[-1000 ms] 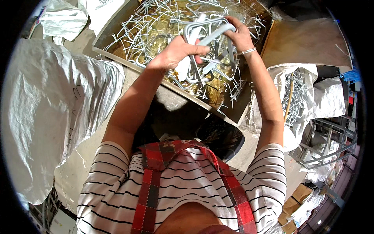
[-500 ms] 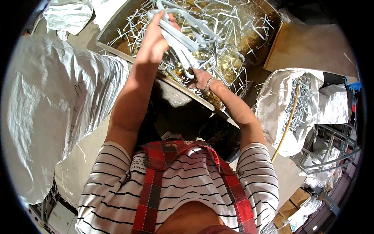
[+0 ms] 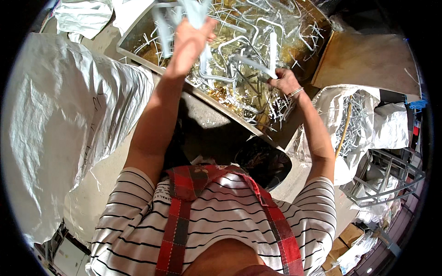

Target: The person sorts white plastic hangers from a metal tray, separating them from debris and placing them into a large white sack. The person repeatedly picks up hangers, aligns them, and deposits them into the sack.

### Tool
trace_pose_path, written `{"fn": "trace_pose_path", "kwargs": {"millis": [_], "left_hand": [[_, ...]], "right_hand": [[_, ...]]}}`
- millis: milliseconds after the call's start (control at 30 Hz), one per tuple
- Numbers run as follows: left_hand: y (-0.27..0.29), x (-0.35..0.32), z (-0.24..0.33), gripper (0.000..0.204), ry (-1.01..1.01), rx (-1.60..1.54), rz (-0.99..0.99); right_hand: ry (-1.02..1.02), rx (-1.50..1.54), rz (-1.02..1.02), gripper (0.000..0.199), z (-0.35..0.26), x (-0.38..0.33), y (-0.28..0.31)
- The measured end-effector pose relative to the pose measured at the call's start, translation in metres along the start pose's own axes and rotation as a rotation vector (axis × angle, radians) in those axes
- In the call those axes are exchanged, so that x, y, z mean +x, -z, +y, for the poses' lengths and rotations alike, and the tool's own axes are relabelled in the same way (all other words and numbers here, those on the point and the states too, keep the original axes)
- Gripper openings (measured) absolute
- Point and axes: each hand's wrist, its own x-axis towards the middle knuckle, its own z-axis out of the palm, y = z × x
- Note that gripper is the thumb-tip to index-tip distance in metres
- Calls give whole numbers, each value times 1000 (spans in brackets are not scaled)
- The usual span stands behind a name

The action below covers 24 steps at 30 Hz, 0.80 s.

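A wide metal bin (image 3: 212,104) in front of me is strewn with many thin, bent grey-white strips, and wet-looking yellowish-brown matter shows between them. My left hand (image 3: 191,41) is raised over the bin's left part, closed around a bunch of pale bent strips (image 3: 195,13) blurred by motion. Over the bin's right part, my right hand (image 3: 287,83) pinches a grey-white bent strip (image 3: 258,65) between thumb and fingers. Whether the upright pale bar beside it belongs to the same piece, I cannot tell.
Large white sacks (image 3: 50,124) fill the left side. On the right, an open white sack (image 3: 359,124) holds many grey strips, with a yellowish stick in it. Beyond stand a brown board (image 3: 368,64), a grey metal frame (image 3: 386,179) and cardboard boxes (image 3: 343,244). A black tub (image 3: 264,161) sits below the bin.
My hands have moved apart. The left has lifted its bunch of strips slightly, while the right has shifted right and farther away, now holding a separate bent strip.
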Motion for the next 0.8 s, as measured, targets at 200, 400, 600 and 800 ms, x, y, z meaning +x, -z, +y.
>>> {"fn": "trace_pose_path", "kwargs": {"millis": [200,400,600,800], "left_hand": [[-34,-7,-15,35,-231,-23,-230],[-39,-15,-8,41,-250,53,-405],[-50,-5,-25,50,-531,-119,-412],[-27,-7,-7,42,-323,-6,-482]], "right_hand": [[39,-163,144,35,-68,-5,46],[101,-322,46,23,-104,-3,82],[440,-343,-53,16,-189,-17,82],[324,7,-160,11,-171,-10,79]]}}
